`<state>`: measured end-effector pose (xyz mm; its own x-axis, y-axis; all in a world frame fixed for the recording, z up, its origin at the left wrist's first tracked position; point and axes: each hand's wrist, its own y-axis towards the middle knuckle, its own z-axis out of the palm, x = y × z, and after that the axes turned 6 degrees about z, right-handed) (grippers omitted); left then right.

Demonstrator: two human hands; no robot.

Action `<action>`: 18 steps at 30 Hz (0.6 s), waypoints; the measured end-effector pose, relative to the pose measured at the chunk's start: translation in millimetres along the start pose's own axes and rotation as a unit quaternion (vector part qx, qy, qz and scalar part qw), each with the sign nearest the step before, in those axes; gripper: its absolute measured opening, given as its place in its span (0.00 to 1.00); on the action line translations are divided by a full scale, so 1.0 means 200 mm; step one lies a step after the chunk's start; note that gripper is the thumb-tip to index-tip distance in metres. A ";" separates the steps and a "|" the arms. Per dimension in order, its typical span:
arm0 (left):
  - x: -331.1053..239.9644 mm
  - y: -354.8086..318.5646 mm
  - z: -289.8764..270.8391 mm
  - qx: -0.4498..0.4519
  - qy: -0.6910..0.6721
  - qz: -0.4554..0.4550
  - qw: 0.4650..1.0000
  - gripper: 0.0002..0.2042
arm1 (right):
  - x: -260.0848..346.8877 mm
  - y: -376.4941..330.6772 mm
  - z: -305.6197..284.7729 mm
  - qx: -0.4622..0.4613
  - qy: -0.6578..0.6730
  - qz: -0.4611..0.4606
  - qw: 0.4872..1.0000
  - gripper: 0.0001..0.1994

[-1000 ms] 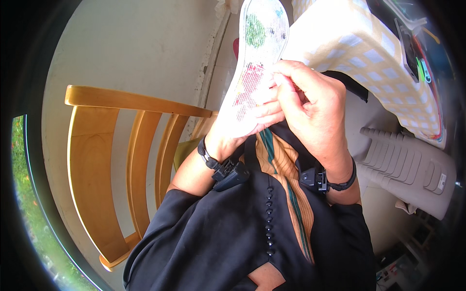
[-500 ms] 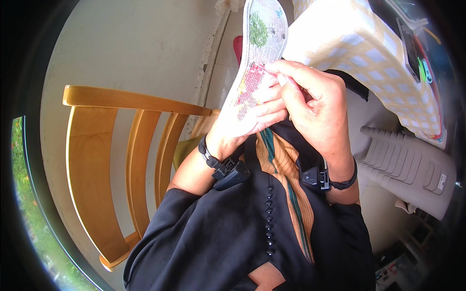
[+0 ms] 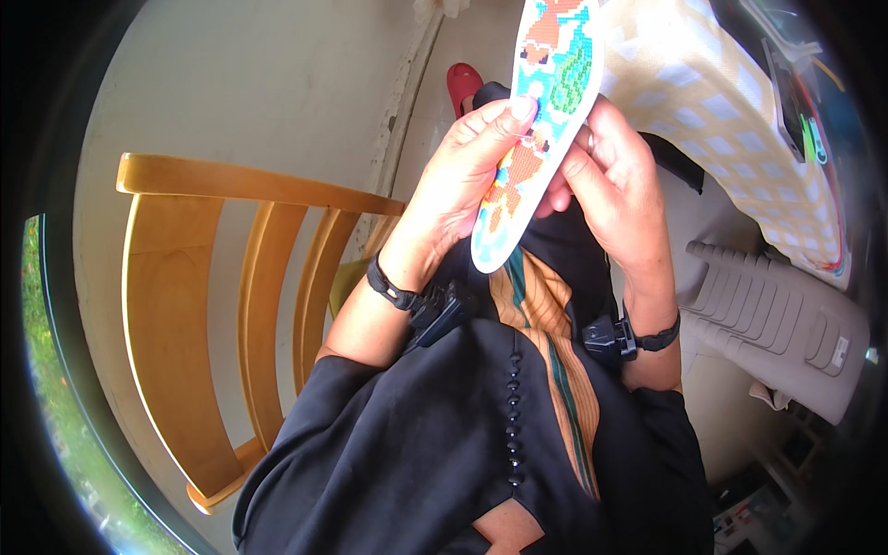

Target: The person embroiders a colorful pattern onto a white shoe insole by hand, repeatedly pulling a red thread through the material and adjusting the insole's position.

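Observation:
My left hand (image 3: 467, 157) grips a cross-stitched insole (image 3: 561, 109), its thumb lying on the front and its fingers behind. The insole is long and white-edged, tilted, with brown, green and turquoise stitching facing me. Its far end runs out of the top of the view. A thin pinkish thread shows on the stitching just below my left thumb. At the insole's right edge is my right hand (image 3: 610, 180), its fingers curled and partly behind the insole. Whatever those fingers pinch is hidden. Both wrists carry black straps with small black devices.
A wooden slatted chair back (image 3: 264, 190) stands at left beside a pale wall. On the right, a checked cloth (image 3: 712, 111) covers a table with assorted items. Below it is a grey plastic seat (image 3: 768, 319). A red shoe (image 3: 464, 83) shows on the floor ahead.
The insole has turned over from its thread-covered back to its coloured front and shifted right. My left thumb now lies on the front; my right hand has moved partly behind the insole.

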<state>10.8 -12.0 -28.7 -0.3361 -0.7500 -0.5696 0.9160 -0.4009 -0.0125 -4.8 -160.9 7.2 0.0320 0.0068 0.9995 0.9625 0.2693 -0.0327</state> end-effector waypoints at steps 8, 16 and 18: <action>0.00 0.01 -0.01 -0.096 0.183 0.120 0.971 0.12 | -0.05 0.01 0.01 -0.237 -0.379 -0.266 0.854 0.12; 0.04 0.02 -0.02 -0.072 0.212 0.105 0.969 0.13 | -0.09 0.07 0.04 -0.141 -0.430 -0.366 0.813 0.08; 0.03 0.03 -0.05 -0.074 0.202 0.093 0.972 0.13 | -0.03 0.06 0.03 -0.097 -0.277 -0.310 0.904 0.05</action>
<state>16.5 -15.1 -40.2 -0.0755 -0.5218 -0.8497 0.9841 -0.1764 0.0209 5.1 -151.7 0.5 -0.6184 0.4081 0.6716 0.7798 0.2126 0.5888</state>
